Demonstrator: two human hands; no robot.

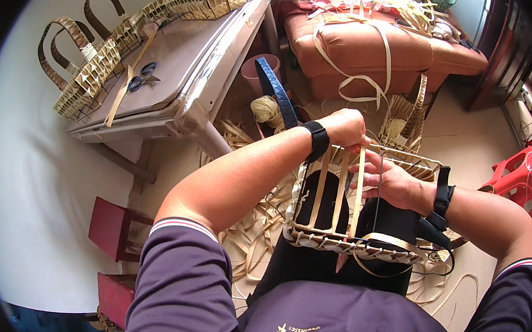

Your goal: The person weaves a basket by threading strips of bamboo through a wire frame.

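Note:
A basket frame (322,236) with wire ribs and wrapped edges rests across my lap. Several flat tan strips run across its open middle. My left hand (344,128) is closed in a pinch at the frame's far edge, at the upper end of one flat strip (359,186). Lower and to the right, my right hand (392,182) reaches into the frame, its fingers curled behind that same strip and close to the left fingertips. A thin metal rib (381,184) passes in front of the right hand. Part of the left fingertips is hidden.
Finished baskets (88,77) and blue-handled scissors (143,77) lie on the table (184,52) at left. Loose strips (248,251) litter the floor. Beyond stand a pink bin (250,71), another basket (406,124) and an orange couch (357,48); a red stool (520,177) is at right.

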